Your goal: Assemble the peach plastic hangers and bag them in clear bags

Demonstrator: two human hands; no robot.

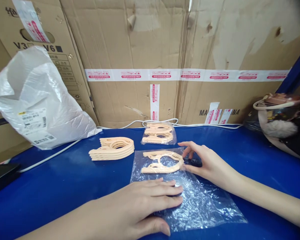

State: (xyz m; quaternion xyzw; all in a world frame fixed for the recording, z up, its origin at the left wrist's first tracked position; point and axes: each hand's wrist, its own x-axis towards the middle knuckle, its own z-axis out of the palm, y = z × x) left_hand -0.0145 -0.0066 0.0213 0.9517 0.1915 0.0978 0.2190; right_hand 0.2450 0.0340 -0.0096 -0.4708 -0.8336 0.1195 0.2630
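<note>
A cream folding hanger (pixel 150 170) lies at the far end of a clear plastic bag (pixel 190 203); whether it is inside or on top of the film I cannot tell. My right hand (pixel 205 160) has its thumb and curled fingers around the hanger's rounded right end. Flat across the near part of the bag rests my left hand (pixel 145 200), fingers stretched out. To the left is a neat stack of several matching hangers (pixel 112 155). Behind the bag sits a bagged pack of hangers (pixel 158 133).
Large cardboard boxes (pixel 135 43) stand behind the blue table (pixel 65 193). A white plastic mailer bag (pixel 55 100) leans at left, near a dark device (pixel 2 176). A white cable (pixel 52 155) runs along the back. At right is a dark bag with a fluffy pompom (pixel 280 130).
</note>
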